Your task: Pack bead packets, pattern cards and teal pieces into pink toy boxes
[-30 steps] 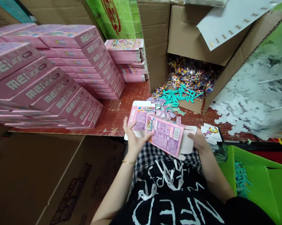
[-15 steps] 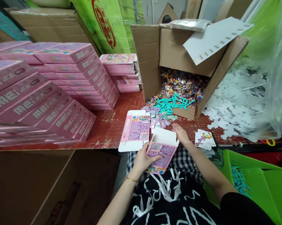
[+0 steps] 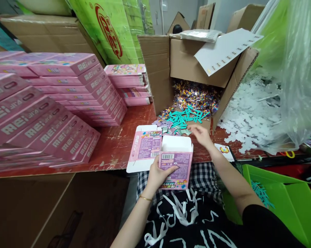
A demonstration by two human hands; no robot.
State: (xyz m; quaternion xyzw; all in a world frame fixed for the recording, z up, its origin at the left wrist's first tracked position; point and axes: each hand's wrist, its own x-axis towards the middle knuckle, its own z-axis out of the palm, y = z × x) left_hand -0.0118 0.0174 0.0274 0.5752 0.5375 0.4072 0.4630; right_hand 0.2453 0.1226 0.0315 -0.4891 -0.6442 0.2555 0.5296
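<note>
My left hand (image 3: 160, 174) is wrapped around the side of a pink and purple cardboard box (image 3: 179, 168), thumb across its printed face. The box stands above my lap with its white inner flap raised and its top end open. My right hand (image 3: 202, 136) reaches over the table to the right of the box, fingers apart and slightly bent, fingertips at the small green packets (image 3: 183, 131). Next to them lie teal plastic sticks (image 3: 187, 116) and purple packets (image 3: 159, 123). A flattened pink box (image 3: 145, 144) lies on the table left of the held box.
Stacks of pink boxes (image 3: 67, 93) fill the left side. A large carton (image 3: 196, 62) holds bags of coloured beads (image 3: 196, 94). White plastic pieces (image 3: 244, 117) heap at the right, printed cards (image 3: 224, 151) at the table edge, and a green bin (image 3: 287, 203) below.
My left hand has turned the box more upright and facing me. My right hand has moved away from the box's opening toward the packets. The head view has shifted slightly.
</note>
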